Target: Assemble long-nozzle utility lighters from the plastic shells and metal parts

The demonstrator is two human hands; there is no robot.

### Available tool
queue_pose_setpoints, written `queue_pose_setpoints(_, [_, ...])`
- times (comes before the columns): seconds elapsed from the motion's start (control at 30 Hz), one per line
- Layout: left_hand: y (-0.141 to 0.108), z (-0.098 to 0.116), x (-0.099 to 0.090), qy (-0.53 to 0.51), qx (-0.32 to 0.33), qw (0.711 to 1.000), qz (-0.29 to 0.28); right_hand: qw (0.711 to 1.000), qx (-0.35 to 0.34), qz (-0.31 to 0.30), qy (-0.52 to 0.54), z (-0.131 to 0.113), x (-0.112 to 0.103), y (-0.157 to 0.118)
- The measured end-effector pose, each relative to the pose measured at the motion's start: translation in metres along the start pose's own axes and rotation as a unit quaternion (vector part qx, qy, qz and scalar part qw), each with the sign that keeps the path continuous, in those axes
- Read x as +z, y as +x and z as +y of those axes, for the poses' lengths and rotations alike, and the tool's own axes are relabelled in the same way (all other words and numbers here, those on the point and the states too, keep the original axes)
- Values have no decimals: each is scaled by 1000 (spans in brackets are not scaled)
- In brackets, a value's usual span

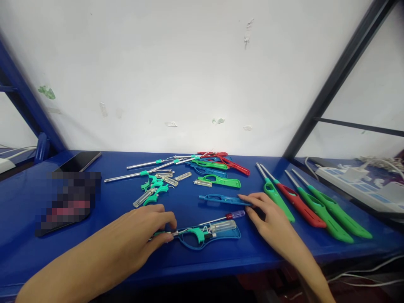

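My left hand (154,231) pinches the metal rod end of an opened blue lighter (232,235) near the table's front edge. Inside that half shell lie a clear fuel tank (224,226), a teal trigger (198,235) and thin wires. My right hand (265,212) has its fingertips on the end of an empty blue half shell (221,199), which lies flat behind the opened lighter; its thumb is apart from the index finger. Between the two blue pieces is a screwdriver (235,215) with a red and purple handle.
Teal triggers (154,191), metal rods (126,176) and green half shells (224,181) lie at the back middle. Several whole lighters (328,214) lie on the right, beside a power strip (356,185). A dark phone (78,161) is on the left of the blue table (120,263).
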State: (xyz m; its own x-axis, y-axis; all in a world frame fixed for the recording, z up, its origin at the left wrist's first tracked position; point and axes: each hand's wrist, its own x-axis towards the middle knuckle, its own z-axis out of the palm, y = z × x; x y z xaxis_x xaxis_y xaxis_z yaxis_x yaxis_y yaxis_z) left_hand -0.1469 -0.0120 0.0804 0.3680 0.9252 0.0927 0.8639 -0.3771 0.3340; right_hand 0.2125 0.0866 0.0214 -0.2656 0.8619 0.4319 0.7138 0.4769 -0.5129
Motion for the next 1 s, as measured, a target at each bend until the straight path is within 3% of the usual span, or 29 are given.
queue_pose_setpoints(0.1, [7,2,-2,-67,24,996,-54,1000,0,4,2,-1,0,-1])
queue_pose_setpoints(0.17, [11,2,-3,-82,15,995,-57,1000,1,3,0,-2,-1,-1])
queue_pose_setpoints(0.5, [15,21,-5,-52,-59,997,-18,1000,7,-15,-7,-3,-1,-1])
queue_pose_setpoints(1.0, [14,27,0,-37,-52,998,-5,999,9,-1,31,-2,-1,0])
